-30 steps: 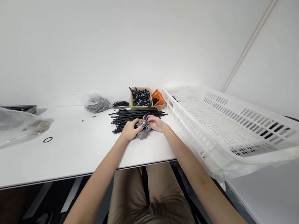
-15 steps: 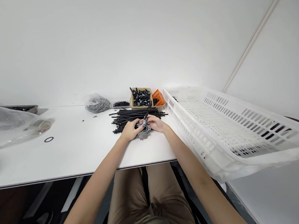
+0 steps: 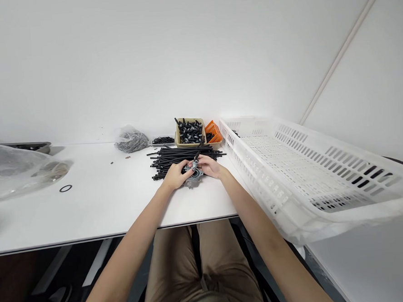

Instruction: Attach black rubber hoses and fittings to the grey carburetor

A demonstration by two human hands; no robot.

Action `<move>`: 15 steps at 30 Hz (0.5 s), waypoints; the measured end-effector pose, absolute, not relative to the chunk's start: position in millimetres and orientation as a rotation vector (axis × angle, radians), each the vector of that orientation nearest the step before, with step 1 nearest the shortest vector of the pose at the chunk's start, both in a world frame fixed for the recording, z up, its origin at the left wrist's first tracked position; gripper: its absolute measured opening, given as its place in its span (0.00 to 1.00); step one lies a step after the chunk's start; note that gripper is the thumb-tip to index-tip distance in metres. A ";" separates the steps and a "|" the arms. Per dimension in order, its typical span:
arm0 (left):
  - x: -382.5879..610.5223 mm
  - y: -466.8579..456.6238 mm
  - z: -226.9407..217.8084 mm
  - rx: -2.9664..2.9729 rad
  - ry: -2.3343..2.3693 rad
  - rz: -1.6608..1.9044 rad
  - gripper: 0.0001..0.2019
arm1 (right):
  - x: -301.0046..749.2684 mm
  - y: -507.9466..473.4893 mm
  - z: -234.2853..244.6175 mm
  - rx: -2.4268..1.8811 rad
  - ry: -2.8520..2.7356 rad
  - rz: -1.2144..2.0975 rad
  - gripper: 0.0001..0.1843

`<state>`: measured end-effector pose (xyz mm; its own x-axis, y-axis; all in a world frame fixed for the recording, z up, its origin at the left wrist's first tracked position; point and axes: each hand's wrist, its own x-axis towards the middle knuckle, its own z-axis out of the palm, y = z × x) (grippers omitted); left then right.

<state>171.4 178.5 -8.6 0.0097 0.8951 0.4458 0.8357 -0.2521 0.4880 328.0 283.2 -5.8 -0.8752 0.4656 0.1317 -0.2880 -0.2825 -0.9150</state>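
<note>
A grey metal carburetor rests on the white table, its round bore facing up toward me. My left hand is closed on its left side, thumb laid across the upper part. From the right, my right hand grips its far side with bent fingers; part of those fingertips is hidden behind the metal. A short black piece sticks up between the two hands. Directly behind them lies a pile of black rubber hoses.
Behind the hoses stand a beige bin of black parts, an orange basket and a tray of black rings. A large white crate borders the right. Leftward are a bag, a black ring and plastic bags.
</note>
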 end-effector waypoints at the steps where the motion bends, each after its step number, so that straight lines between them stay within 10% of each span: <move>1: 171.3 178.7 -8.7 2.170 1.866 1.074 0.18 | 327.9 283.5 -6.2 -0.219 -1.508 2.186 0.10; 15: 172.2 177.6 -7.8 2.167 1.882 1.073 0.18 | 330.1 283.4 -4.0 -0.176 -1.500 2.218 0.08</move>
